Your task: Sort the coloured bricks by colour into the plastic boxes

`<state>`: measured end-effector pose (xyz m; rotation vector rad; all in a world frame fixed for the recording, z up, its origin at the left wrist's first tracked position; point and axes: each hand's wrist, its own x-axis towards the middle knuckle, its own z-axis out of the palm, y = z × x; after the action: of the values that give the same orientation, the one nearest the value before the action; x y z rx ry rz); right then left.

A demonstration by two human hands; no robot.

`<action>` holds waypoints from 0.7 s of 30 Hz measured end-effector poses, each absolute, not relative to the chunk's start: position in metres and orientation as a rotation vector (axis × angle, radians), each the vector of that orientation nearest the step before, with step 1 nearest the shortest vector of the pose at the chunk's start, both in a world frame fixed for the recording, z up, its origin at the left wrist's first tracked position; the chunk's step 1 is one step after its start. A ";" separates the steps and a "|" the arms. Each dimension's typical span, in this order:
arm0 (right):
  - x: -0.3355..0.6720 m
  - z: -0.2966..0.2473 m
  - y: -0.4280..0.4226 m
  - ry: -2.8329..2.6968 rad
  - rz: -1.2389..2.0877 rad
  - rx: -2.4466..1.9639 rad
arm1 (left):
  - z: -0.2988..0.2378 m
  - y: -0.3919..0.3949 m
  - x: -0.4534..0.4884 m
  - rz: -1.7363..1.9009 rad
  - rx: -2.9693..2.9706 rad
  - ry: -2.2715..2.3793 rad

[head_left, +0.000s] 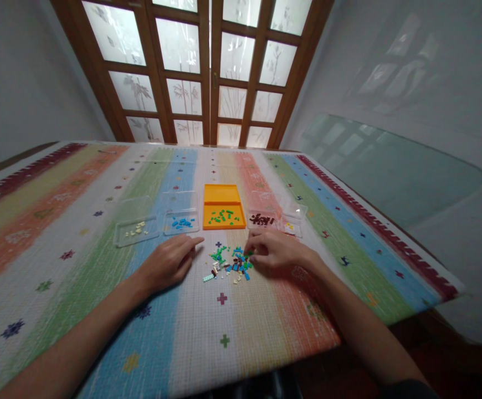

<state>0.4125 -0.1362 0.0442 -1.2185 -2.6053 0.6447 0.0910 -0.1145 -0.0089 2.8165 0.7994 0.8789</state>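
Observation:
A small heap of mixed loose bricks (228, 262), green, blue, dark and pale, lies on the striped mat (100, 233) between my hands. My left hand (170, 261) rests palm down just left of the heap, forefinger stretched toward it, holding nothing. My right hand (271, 249) sits at the heap's right edge with fingers curled and fingertips touching the bricks; whether it pinches one is hidden.
Behind the heap stands a row of boxes: a clear one with pale bricks (136, 230), a clear one with blue bricks (181, 221), an orange one with green bricks (223, 208), one with dark bricks (261, 219), and a clear one (293, 219). A wooden glazed door (210, 72) is beyond.

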 end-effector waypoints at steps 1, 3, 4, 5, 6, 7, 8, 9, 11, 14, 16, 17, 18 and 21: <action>0.412 0.045 -0.137 -2.616 0.658 -1.201 | -0.009 -0.114 0.091 0.882 2.824 0.795; 0.409 0.046 -0.140 -2.655 0.701 -1.150 | -0.008 -0.114 0.091 0.884 2.838 0.790; 0.407 0.046 -0.141 -2.669 0.713 -1.132 | -0.008 -0.114 0.091 0.879 2.841 0.794; 0.406 0.046 -0.142 -2.673 0.710 -1.124 | -0.008 -0.114 0.090 0.870 2.837 0.800; 0.404 0.046 -0.143 -2.671 0.699 -1.123 | -0.008 -0.114 0.090 0.864 2.828 0.808; 0.402 0.045 -0.143 -2.664 0.685 -1.127 | -0.008 -0.114 0.090 0.863 2.816 0.814; 0.400 0.044 -0.144 -2.656 0.672 -1.131 | -0.008 -0.114 0.090 0.861 2.804 0.818; 0.399 0.042 -0.144 -2.651 0.665 -1.130 | -0.009 -0.114 0.090 0.861 2.795 0.817; 0.397 0.040 -0.144 -2.655 0.670 -1.105 | -0.009 -0.114 0.090 0.867 2.786 0.811; 0.395 0.037 -0.143 -2.648 0.692 -1.068 | -0.008 -0.114 0.090 0.870 2.788 0.803; 0.395 0.037 -0.143 -2.636 0.690 -1.067 | -0.008 -0.114 0.090 0.867 2.804 0.800; 0.394 0.037 -0.143 -2.634 0.678 -1.072 | -0.008 -0.114 0.090 0.865 2.816 0.801; 0.394 0.037 -0.144 -2.638 0.663 -1.078 | -0.008 -0.114 0.090 0.863 2.827 0.805; 0.393 0.035 -0.144 -2.666 0.616 -1.080 | -0.008 -0.114 0.090 0.853 2.836 0.817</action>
<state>0.3931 -0.1438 0.0345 -1.0802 -2.6658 0.6156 0.0904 -0.1141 -0.0081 2.8357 0.8172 0.8525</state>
